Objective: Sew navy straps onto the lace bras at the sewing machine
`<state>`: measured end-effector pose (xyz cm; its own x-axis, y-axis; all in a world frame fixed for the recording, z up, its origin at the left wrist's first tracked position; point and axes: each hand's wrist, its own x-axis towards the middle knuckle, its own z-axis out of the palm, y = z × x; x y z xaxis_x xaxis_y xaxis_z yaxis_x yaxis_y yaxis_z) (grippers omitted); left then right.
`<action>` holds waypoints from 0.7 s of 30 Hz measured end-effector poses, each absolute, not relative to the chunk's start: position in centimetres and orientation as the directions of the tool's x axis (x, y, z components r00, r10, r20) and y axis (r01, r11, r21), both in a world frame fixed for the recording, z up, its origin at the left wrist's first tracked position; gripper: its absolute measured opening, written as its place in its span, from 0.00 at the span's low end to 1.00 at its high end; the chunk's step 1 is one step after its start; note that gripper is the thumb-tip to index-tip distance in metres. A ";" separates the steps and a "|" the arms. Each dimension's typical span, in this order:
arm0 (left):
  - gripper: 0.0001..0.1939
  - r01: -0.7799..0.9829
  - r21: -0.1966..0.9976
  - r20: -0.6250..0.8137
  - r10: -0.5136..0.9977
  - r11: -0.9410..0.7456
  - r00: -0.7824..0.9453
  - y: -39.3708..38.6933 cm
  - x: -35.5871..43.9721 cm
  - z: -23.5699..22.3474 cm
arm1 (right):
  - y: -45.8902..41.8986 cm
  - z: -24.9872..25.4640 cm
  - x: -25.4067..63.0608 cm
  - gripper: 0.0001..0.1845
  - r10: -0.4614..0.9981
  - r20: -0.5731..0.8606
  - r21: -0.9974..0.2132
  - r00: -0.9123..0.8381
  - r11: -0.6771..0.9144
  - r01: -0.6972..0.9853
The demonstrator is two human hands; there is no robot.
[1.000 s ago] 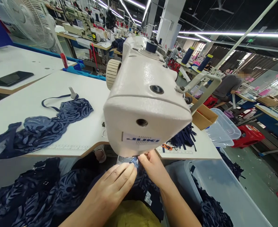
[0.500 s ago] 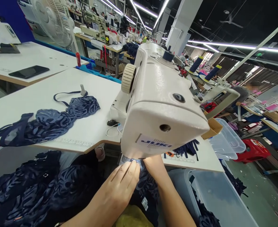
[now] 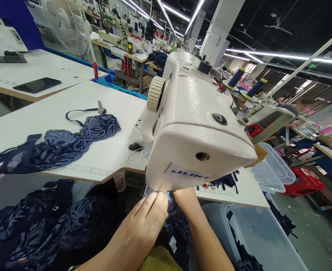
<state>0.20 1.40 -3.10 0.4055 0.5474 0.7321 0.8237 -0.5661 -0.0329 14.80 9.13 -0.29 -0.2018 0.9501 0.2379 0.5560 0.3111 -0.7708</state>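
A cream Juki sewing machine (image 3: 194, 124) fills the middle of the view, its head pointing at me. Under its front end lies dark blue lace fabric (image 3: 171, 222). My left hand (image 3: 146, 222) rests on that fabric with fingers together, pressing it flat just below the machine head. My right hand (image 3: 185, 199) reaches under the head on the right side; its fingertips are hidden behind the machine. The needle area is out of sight.
A blue lace bra piece (image 3: 61, 145) lies on the white table (image 3: 27, 124) at left. More dark lace pieces (image 3: 36, 229) are piled at lower left. Clear plastic bins (image 3: 264, 237) stand at right. A fan (image 3: 67, 26), a phone (image 3: 37, 84) and other machines stand behind.
The view has shifted, so the machine sits further right and higher. My right hand has slid further under the machine head. My left hand stays on the fabric.
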 end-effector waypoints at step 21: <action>0.15 0.857 -0.065 0.736 0.555 -0.511 0.387 1.4 0.6 -3.2 | 9.4 -1.0 14.7 0.18 0.948 0.200 -0.796 -0.248 0.305 0.523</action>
